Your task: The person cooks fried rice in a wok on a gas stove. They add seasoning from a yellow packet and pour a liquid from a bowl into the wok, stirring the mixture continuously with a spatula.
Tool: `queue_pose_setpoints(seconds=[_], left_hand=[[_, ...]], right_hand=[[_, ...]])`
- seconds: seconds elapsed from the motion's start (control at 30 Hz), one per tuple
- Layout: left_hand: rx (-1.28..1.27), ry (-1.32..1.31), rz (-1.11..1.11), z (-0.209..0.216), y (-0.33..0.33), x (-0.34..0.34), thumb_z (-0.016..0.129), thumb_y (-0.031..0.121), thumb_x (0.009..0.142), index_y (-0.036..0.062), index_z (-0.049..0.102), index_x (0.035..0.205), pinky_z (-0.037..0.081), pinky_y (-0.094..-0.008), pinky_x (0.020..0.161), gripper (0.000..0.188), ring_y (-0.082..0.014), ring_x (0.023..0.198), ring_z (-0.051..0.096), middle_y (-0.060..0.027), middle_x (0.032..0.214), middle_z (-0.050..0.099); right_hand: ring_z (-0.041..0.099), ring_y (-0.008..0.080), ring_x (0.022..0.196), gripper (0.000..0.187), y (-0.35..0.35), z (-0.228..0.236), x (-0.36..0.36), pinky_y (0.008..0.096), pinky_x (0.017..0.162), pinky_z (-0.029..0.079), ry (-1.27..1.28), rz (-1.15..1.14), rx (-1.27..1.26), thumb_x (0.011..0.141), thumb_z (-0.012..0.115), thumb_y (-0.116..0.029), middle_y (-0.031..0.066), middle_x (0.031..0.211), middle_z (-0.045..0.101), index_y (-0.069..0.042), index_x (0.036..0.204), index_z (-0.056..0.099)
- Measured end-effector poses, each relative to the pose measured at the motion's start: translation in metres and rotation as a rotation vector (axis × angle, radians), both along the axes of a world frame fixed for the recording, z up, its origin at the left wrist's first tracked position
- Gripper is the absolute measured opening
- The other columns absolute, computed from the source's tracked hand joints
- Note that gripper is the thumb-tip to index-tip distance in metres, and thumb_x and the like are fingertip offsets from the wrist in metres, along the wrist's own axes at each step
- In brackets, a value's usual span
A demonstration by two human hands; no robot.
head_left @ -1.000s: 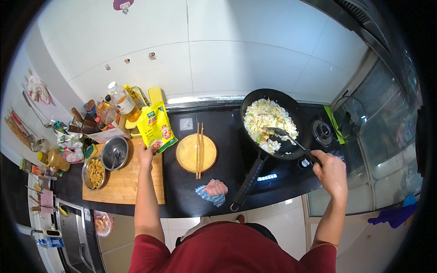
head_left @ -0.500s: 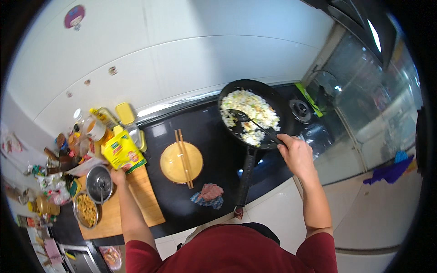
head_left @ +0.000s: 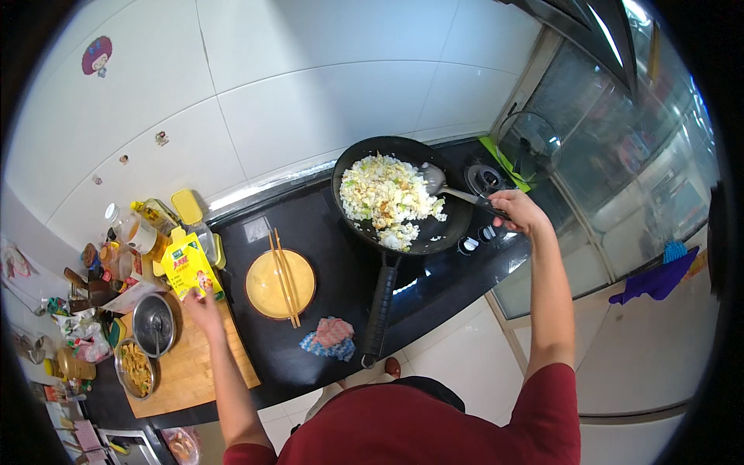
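So the right hand (head_left: 518,211) has a solid grip on the dark handle of a spatula (head_left: 456,194), its head down in the black pan (head_left: 457,225) at the right edge of a pile of rice (head_left: 385,188) with green and yellow bits mixed in. The pan sits on the right half of the black desk (head_left: 333,232), long handle pointing toward the person.

Left hand (head_left: 203,310) is over on the other side, fingers up against the bottom edge of a yellow packet (head_left: 188,267); honestly can't tell if it's pinching it or just touching. The packet stands in front of some bottles (head_left: 141,232), at the back of a wooden cutting board (head_left: 213,364).

Between the hands there's a yellow dish (head_left: 262,283) with chopsticks (head_left: 284,279) laid across it, plus a crumpled pink and blue cloth (head_left: 333,337) nearby.
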State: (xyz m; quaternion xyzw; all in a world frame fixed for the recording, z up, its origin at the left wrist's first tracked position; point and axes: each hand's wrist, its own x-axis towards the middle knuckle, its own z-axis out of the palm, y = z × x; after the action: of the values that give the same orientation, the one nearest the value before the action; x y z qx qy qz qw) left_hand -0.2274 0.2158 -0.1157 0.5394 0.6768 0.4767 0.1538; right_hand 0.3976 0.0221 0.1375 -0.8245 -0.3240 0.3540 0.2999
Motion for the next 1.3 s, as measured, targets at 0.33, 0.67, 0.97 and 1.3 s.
queue_pose_setpoints(seconds=[0.33,0.67,0.97,1.3], left_hand=[[-0.972,-1.092,-0.989,0.124,-0.182,0.233,0.054,0.027,0.100,0.0059,0.044,0.132,0.054,-0.0307,0.071,0.040,-0.0166,0.084,0.062,-0.0106,0.102,0.062],[-0.928,-0.946,-1.093,0.133,-0.184,0.240,0.055,0.025,0.099,0.0077,0.041,0.134,0.052,-0.0264,0.056,0.041,-0.0126,0.071,0.060,-0.0085,0.096,0.063],[-0.818,-0.789,-1.139,0.135,-0.191,0.244,0.066,0.022,0.094,0.0028,0.039,0.133,0.047,-0.0244,0.050,0.051,-0.0096,0.062,0.055,-0.0063,0.087,0.058],[-0.703,-0.453,-1.063,0.146,-0.194,0.236,0.073,0.027,0.088,0.0028,0.035,0.142,0.046,-0.0251,0.048,0.071,-0.0094,0.059,0.054,-0.0057,0.080,0.058]], right_hand=[[0.048,0.0073,0.046,0.029,0.004,-0.034,-0.019,0.0219,0.042,0.037,0.057,0.286,0.186,0.092,0.059,-0.013,0.0070,0.072,0.065,-0.001,0.118,0.064],[0.067,0.0320,0.086,0.029,-0.064,0.085,-0.103,0.0440,0.073,0.053,-1.110,0.657,0.137,0.083,0.067,-0.021,0.0143,0.093,0.070,-0.018,0.112,0.070],[0.070,0.0310,0.076,0.018,-0.062,0.041,-0.129,0.0443,0.066,0.055,-1.214,0.762,0.102,0.081,0.061,-0.017,0.0144,0.082,0.069,-0.017,0.095,0.072],[0.068,0.0323,0.094,0.027,-0.069,0.057,-0.050,0.0447,0.084,0.053,-0.838,0.424,0.183,0.085,0.063,-0.027,0.0136,0.099,0.071,-0.016,0.108,0.072]])
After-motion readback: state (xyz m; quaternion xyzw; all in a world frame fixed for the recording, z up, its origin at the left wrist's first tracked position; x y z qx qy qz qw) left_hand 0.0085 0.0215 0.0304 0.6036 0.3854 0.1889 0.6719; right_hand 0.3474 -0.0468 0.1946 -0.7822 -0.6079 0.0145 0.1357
